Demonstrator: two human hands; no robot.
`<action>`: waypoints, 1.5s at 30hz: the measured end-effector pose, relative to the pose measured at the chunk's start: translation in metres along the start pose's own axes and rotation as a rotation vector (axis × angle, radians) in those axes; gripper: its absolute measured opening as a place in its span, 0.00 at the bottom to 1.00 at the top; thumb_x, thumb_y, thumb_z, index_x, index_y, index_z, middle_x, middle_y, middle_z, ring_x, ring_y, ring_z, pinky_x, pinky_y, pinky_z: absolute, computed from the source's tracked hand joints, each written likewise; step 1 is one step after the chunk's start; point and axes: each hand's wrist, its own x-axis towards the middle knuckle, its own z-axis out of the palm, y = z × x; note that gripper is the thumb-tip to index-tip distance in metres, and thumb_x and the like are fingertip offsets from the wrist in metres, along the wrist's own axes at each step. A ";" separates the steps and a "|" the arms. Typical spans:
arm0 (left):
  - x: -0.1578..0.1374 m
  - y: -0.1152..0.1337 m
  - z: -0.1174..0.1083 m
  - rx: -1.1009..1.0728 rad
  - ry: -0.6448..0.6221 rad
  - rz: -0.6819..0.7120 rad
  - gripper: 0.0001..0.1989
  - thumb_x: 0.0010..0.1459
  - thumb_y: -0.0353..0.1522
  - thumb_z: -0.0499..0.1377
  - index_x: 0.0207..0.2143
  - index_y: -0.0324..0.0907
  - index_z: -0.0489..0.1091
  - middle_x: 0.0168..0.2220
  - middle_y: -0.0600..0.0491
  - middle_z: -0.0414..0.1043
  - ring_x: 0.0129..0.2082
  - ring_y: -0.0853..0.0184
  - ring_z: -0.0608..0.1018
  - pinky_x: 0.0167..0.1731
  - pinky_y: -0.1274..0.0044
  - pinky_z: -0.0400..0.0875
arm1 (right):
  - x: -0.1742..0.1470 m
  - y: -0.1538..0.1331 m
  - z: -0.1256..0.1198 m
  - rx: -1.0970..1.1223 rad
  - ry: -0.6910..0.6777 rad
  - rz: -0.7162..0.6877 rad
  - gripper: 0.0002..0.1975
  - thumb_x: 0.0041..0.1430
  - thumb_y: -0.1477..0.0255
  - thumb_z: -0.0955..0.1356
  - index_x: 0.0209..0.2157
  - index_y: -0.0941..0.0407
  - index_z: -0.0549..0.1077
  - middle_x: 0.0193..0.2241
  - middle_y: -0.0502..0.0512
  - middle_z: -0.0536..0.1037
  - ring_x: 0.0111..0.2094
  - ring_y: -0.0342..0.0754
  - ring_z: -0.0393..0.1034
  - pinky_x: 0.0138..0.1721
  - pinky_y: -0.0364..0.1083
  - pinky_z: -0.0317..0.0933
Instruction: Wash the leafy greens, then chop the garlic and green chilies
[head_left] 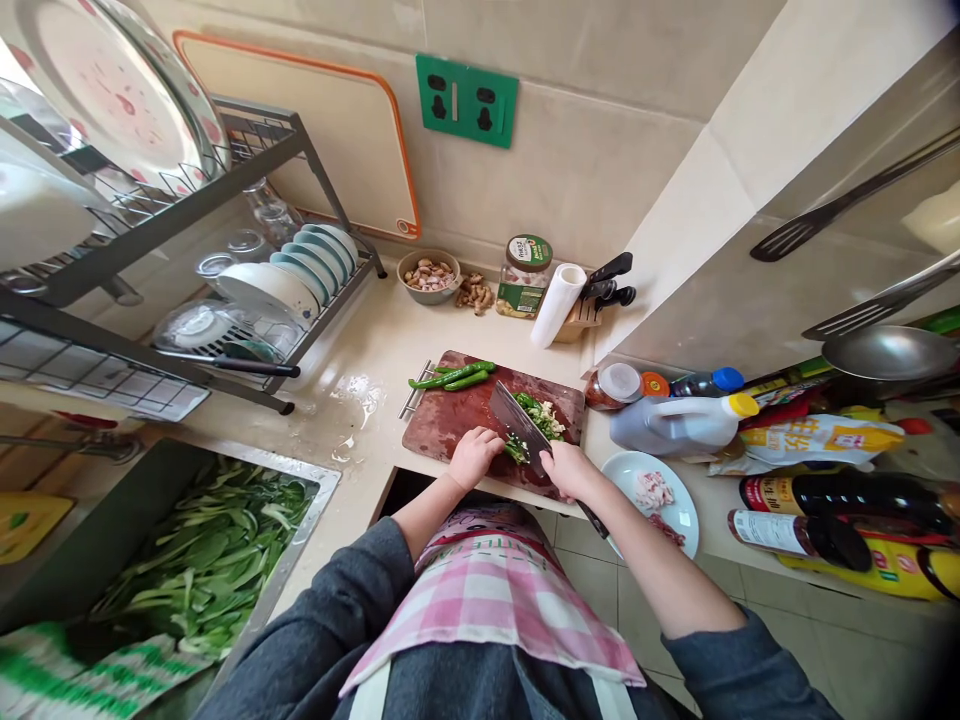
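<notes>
My right hand [571, 470] is wrapped round the handle of a cleaver [519, 418], whose wide blade stands over a wooden cutting board [442, 425]. Curled fingers of my left hand [477, 456] press at a piece of green chili pepper [514, 448] just left of the blade; they partly hide it. On the blade's right lies a heap of chopped green pepper [534, 404] with pale minced bits [553, 424]. Whole green chili peppers [463, 376] rest at the board's far left corner.
Right of the board is a plate [684, 515] with cut meat [652, 488]. Bottles, including a yellow-capped jug [675, 425], crowd the right. Behind stand a garlic bowl [429, 290], ginger [475, 293], a jar [525, 277] and a knife block [581, 320]. Left are a dish rack [247, 185] and sink greens [217, 550].
</notes>
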 end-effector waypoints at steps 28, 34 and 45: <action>-0.017 0.001 0.015 -0.064 0.040 -0.031 0.08 0.59 0.32 0.51 0.37 0.43 0.70 0.36 0.53 0.67 0.37 0.69 0.68 0.38 0.78 0.65 | 0.004 -0.004 0.052 -0.083 0.218 -0.004 0.17 0.63 0.66 0.54 0.39 0.59 0.69 0.34 0.61 0.76 0.36 0.48 0.72 0.36 0.42 0.59; -0.008 0.003 0.004 -0.014 -0.117 -0.018 0.07 0.59 0.32 0.52 0.34 0.42 0.69 0.33 0.53 0.66 0.35 0.69 0.69 0.35 0.79 0.65 | 0.008 -0.004 0.027 -0.121 0.186 -0.033 0.15 0.62 0.67 0.56 0.38 0.59 0.70 0.35 0.61 0.76 0.38 0.48 0.71 0.37 0.42 0.58; -0.007 0.009 0.010 0.047 -0.090 -0.070 0.06 0.59 0.30 0.52 0.34 0.42 0.69 0.33 0.52 0.67 0.35 0.68 0.68 0.36 0.78 0.65 | -0.004 -0.005 0.037 -0.120 0.201 -0.006 0.16 0.63 0.68 0.55 0.41 0.60 0.69 0.34 0.62 0.77 0.37 0.49 0.72 0.36 0.43 0.59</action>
